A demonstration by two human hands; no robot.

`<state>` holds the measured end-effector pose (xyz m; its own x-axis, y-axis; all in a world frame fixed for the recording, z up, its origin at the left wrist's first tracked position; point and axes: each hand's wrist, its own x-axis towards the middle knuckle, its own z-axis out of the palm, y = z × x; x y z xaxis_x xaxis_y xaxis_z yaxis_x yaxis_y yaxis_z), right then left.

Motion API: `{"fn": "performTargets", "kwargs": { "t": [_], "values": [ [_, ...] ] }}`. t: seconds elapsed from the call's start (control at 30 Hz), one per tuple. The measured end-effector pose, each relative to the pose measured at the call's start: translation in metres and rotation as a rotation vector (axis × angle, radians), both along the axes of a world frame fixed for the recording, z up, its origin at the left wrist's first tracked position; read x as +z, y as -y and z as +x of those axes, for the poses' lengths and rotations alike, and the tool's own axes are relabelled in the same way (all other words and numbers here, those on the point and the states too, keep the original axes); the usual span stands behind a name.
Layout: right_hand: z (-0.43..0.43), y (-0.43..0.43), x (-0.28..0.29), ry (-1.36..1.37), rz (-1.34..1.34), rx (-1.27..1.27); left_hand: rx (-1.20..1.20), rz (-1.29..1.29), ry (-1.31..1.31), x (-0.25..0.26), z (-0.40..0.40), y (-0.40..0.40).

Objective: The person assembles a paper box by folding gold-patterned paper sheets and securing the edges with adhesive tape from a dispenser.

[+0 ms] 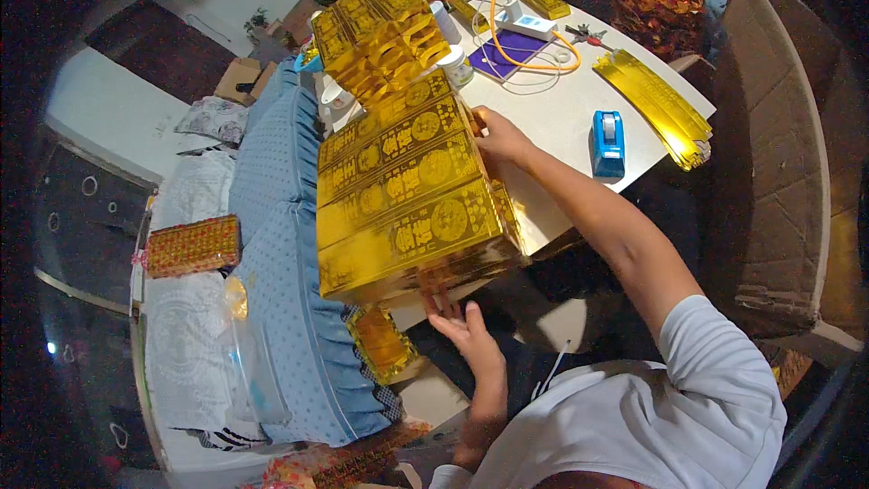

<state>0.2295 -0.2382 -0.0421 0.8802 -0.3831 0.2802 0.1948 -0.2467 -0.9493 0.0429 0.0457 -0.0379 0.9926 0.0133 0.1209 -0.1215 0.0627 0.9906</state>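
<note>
A block of shiny gold foil-covered boxes [407, 183] with printed round emblems and writing stands before me, side by side in rows. My right hand [501, 136] grips its right side near the back, the fingertips partly hidden behind the edge. Below the block's near face is my left hand [468, 336], palm turned up and fingers spread. Its fingertips reach the glossy near face, where they seem to be mirrored. Behind the block rises a stack of folded gold foil paper pieces [380, 34].
On the white table [570, 95] lie a blue tape dispenser [607, 142], gold foil strips [655, 105], keys [587, 34], a power strip [526, 24] with an orange cable and a white jar [455, 64]. A blue sofa [275, 217] borders the left; a large cardboard box [767, 149] stands right.
</note>
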Motion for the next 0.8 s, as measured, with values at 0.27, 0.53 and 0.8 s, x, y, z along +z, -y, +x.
{"fn": "performTargets", "kwargs": {
  "t": [0.27,0.53,0.8],
  "values": [
    [-0.092,-0.009,-0.011,-0.022,-0.287,-0.376,-0.103,-0.308,-0.248,-0.006,0.094,-0.048],
    [-0.203,-0.104,0.014,0.014,-0.344,-0.107,-0.219,-0.417,-0.13,-0.013,0.189,-0.122],
    [-0.246,-0.152,0.024,-0.001,-0.313,0.14,0.896,-0.15,0.208,0.004,0.106,-0.121]
  ]
}}
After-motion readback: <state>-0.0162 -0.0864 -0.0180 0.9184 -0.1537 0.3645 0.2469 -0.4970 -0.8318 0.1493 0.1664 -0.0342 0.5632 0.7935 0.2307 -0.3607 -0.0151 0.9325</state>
